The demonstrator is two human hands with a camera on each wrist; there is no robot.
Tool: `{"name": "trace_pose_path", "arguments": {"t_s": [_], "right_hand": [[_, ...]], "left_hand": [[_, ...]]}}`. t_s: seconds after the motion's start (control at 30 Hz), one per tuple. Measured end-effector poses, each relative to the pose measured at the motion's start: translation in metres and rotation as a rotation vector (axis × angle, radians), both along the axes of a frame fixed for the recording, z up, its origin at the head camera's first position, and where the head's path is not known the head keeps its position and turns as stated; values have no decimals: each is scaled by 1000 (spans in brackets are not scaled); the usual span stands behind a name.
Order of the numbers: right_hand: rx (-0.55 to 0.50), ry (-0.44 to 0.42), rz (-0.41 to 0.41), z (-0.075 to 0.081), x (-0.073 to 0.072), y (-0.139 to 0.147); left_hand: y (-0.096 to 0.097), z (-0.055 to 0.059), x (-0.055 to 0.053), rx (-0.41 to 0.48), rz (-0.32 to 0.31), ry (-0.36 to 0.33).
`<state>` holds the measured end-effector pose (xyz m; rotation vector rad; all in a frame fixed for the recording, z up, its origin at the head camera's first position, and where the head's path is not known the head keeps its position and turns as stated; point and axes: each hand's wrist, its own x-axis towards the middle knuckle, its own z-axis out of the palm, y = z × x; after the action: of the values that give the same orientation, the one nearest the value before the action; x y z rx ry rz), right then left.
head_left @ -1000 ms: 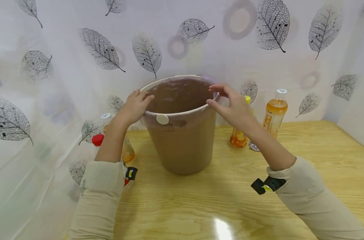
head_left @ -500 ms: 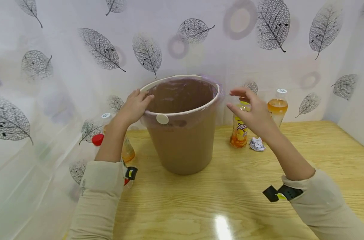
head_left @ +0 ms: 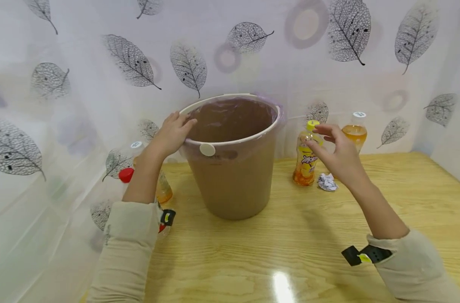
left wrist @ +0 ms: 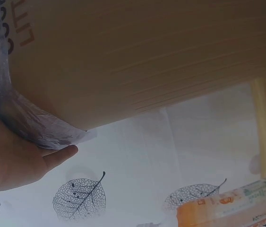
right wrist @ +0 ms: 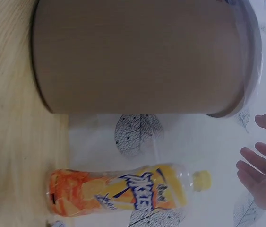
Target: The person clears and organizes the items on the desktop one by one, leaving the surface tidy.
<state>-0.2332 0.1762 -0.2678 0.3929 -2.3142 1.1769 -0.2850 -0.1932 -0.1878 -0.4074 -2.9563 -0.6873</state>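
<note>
A brown trash can (head_left: 230,181) with a pale rim stands on the table, its top lined with a thin purple plastic bag (head_left: 280,118). My left hand (head_left: 173,134) rests on the can's left rim; the left wrist view shows a straight finger (left wrist: 59,158) beside the liner's edge. My right hand (head_left: 338,153) is in the air to the right of the can, fingers loosely bent and holding nothing. Beside it stands a yellow-capped drink bottle (head_left: 306,162), which the right wrist view shows apart from my fingertips.
A crumpled paper ball (head_left: 327,182) lies next to the yellow-capped bottle. Behind my right hand is a white-capped bottle (head_left: 355,132). Left of the can, my forearm partly covers a white-capped bottle (head_left: 163,187) and a red-capped one (head_left: 126,174). Leaf-printed sheeting (head_left: 252,63) hangs behind.
My right hand has left the can's right rim and moved right, towards the yellow-capped bottle. The paper ball has come into fuller view. My left hand has stayed on the rim.
</note>
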Motion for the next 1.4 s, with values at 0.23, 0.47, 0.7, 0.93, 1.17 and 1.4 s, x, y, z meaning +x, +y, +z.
{"name": "trace_pose_path", "arguments": {"t_s": [0.23,0.47,0.7,0.93,1.17,1.4], "right_hand": [[-3,15,-27,-23,-4,15],[10,-1,-72,-50,-11,28],[-10,-58,-90,-79,-18,40],[10,-137,-128,-106,-25,52],[0,-178,-134,-122,-30,61],[-2,-273,-124,-134,-32,65]], "left_hand": [[2,0,0,-5,5,-1],[1,-1,-1,-7,13,6],[0,-2,-1,-3,11,5],[2,-1,-1,-5,7,9],[3,-1,-1,-4,9,10],[2,-1,0,0,9,16]]}}
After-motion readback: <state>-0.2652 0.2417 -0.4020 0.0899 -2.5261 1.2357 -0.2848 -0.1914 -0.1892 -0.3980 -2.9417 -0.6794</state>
